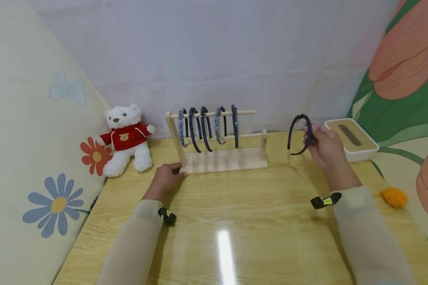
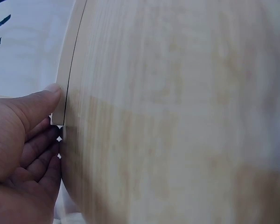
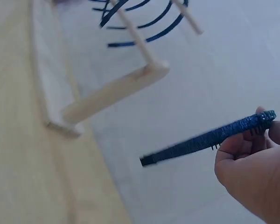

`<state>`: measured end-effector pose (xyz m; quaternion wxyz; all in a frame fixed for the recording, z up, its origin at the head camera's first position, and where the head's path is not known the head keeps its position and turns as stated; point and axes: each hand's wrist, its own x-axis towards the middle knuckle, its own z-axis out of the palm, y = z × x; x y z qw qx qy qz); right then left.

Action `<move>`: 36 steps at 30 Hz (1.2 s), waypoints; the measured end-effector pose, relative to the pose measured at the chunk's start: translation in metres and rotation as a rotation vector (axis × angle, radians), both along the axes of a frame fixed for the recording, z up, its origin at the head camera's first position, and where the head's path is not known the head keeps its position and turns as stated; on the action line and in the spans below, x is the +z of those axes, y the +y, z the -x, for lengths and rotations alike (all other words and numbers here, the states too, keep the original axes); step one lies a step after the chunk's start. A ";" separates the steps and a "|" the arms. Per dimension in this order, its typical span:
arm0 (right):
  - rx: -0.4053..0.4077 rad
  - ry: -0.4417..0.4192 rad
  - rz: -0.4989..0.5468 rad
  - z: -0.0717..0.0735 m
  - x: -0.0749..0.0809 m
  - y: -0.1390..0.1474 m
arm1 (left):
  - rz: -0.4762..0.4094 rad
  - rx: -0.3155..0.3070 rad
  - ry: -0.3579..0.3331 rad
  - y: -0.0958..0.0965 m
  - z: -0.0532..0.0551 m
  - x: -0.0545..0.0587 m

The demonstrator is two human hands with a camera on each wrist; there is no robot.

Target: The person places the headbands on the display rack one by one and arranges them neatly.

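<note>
A dark blue headband (image 1: 309, 130) with small comb teeth is in my right hand (image 1: 326, 146), pinched between thumb and fingers to the right of the wooden rack (image 1: 224, 162). In the right wrist view the sparkly headband (image 3: 191, 145) points its free end toward the rack. My left hand (image 1: 165, 178) holds the rack's base at its front left corner; the left wrist view has the thumb (image 2: 42, 100) on the base's edge. Several blue and black headbands (image 1: 205, 128) hang along the rack's upper bar, spaced apart.
Behind the right hand stands a white box (image 1: 363, 155) with a wood-coloured, slotted top. A white teddy bear (image 1: 126, 138) in a red sweater sits left of the rack. An orange fluffy thing (image 1: 394, 197) lies at the right edge of the table (image 1: 249, 213).
</note>
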<state>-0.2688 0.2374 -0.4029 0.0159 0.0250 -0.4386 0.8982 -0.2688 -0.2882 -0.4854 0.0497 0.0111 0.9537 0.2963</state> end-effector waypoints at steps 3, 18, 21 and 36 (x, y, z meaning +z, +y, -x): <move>-0.047 0.024 0.014 0.002 0.021 -0.010 | 0.007 -0.004 0.003 0.000 0.000 0.001; -0.099 0.093 0.008 0.020 0.063 -0.089 | 0.013 0.007 0.012 -0.001 -0.003 -0.001; -0.080 0.069 -0.011 0.023 0.057 -0.100 | 0.008 0.007 0.019 -0.001 -0.004 -0.002; -0.114 0.028 -0.178 0.037 0.029 -0.123 | 0.011 0.012 -0.002 0.001 -0.001 0.001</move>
